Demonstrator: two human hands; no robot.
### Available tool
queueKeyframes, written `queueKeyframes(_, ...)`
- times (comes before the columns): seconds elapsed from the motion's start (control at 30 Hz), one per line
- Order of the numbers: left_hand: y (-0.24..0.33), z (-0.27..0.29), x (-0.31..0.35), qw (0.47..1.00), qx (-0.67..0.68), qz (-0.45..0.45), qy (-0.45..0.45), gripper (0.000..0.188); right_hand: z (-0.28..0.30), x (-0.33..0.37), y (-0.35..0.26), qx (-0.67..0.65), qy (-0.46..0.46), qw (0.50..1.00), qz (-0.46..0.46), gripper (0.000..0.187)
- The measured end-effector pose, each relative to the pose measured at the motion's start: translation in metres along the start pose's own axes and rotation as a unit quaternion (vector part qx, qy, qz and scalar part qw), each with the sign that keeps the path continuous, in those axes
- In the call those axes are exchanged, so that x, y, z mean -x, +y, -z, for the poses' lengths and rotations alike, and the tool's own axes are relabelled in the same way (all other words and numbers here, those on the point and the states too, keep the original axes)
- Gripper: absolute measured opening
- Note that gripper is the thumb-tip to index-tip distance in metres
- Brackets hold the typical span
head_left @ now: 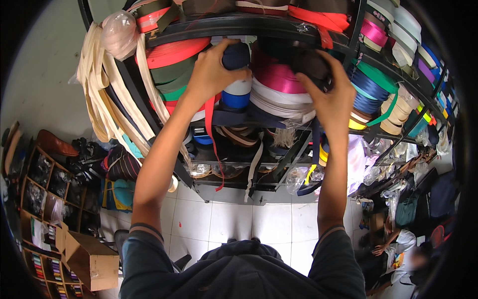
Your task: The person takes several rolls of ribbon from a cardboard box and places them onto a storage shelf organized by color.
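Both my arms reach up to a shelf of webbing and ribbon rolls. My left hand (pixel 215 72) curls its fingers and thumb around a navy roll (pixel 236 56), which sits on top of a white roll (pixel 239 87) and a blue roll (pixel 235 100). Over to the right, my right hand (pixel 332 87) grips a black roll (pixel 314 64), slightly blurred and partly in shadow. Below and left of that roll is a magenta ribbon roll (pixel 279 77), stacked on white rolls (pixel 281 102). Beside my left wrist stand red rolls (pixel 174 52) over dark green ones (pixel 172 74).
Black shelf bars (pixel 234 27) run above and below the rolls. Cream straps (pixel 97 84) hang at the left. A cardboard box (pixel 92 256) stands lower left near a cubby rack (pixel 37 209). Another person (pixel 403 249) sits at the lower right. White floor tiles (pixel 231 222) lie below.
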State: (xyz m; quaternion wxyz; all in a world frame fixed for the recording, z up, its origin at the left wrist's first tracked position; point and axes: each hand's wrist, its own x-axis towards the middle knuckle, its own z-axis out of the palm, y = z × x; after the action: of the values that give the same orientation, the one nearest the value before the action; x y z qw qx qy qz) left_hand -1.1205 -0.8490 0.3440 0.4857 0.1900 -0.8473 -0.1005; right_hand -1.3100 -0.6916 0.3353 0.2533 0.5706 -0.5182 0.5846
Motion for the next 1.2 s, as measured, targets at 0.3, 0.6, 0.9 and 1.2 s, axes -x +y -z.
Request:
queueKeyframes(0.3, -0.033, -0.020, -0.014, 0.993, -0.073, 0.066, -0.064, 0.070, 0.031, 0.009, -0.007, -0.120, 0.006, 0.989, -0.087, 0.049)
queueKeyframes(0.6, -0.038, -0.030, -0.002, 0.992, 0.075, 0.102, 0.001, 0.084, -0.095, -0.016, -0.003, -0.124, -0.007, 0.991, 0.050, 0.052)
queueKeyframes(0.9, -0.035, -0.034, 0.005, 0.980, 0.143, 0.142, 0.004, 0.070, -0.131, -0.002, -0.008, -0.037, 0.112, 0.993, 0.033, 0.054)
queueKeyframes(1.2, -0.048, -0.052, 0.009, 0.964, 0.206, 0.160, 0.041, 0.073, -0.137, -0.012, -0.009, -0.023, 0.051, 0.989, -0.133, 0.054)
